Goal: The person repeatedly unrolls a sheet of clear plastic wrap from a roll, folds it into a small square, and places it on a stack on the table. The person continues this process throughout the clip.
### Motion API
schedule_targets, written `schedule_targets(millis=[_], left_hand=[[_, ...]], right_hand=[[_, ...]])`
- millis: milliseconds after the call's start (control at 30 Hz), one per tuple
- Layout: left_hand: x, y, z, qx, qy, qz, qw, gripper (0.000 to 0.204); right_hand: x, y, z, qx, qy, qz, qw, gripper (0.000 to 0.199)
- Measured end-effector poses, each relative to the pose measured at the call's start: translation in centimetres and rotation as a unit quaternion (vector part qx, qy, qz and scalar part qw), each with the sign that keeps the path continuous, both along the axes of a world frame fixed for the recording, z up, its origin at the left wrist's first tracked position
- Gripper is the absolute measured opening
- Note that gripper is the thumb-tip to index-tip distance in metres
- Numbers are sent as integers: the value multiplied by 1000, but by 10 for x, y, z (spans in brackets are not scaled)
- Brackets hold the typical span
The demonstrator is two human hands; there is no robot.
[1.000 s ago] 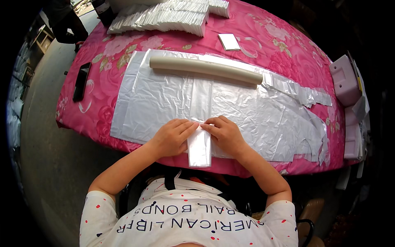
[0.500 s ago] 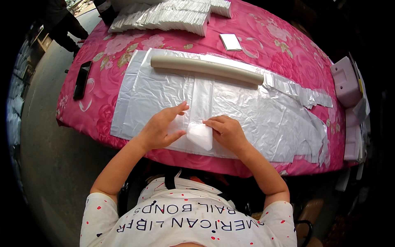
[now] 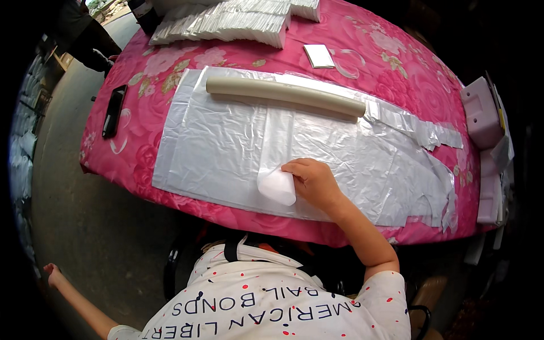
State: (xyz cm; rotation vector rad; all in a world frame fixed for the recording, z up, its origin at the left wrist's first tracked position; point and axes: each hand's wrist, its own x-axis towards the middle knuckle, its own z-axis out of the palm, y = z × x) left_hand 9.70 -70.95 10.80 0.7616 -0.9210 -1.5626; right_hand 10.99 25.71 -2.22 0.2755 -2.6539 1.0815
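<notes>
My right hand (image 3: 313, 180) is closed on the edge of a folded translucent plastic sheet (image 3: 277, 188), thumb and fingertips pinching its upper right corner. The sheet's rounded flap lies over a clear plastic strip (image 3: 279, 133) that runs up toward a beige tube (image 3: 283, 96). Beneath them spreads a large wrinkled silvery plastic sheet (image 3: 226, 147). My left hand (image 3: 52, 274) is far out to the left, off the table and over the floor. It looks small and bent at the wrist, too small to read its fingers.
A pink floral cloth covers the table (image 3: 141, 153). A black phone (image 3: 114, 111) lies at the left, a small white packet (image 3: 319, 56) farther back. Stacked white packets (image 3: 226, 24) line the far edge. Pale pink plastic holders (image 3: 481, 113) stand at the right. A person (image 3: 88, 37) stands at the far left.
My left hand has left the folded plastic and swung down and far to the left. My right hand keeps its pinch at nearly the same place. The folded flap has shifted slightly.
</notes>
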Motion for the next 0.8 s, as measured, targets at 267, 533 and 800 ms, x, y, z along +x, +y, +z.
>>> schedule_targets(millis=[267,533,800], left_hand=[[-93,365,-92,-285,-187,-373,863,29],[-66,715,-112,-725,52,-585,361,43],[-76,760,-136,-724,121,-597,323,36]], right_hand=[[3,-4,6,1,-28,-4,1000,22],[13,-9,5,19,-14,-14,1000,28],[12,-9,6,31,-2,-11,999,32]])
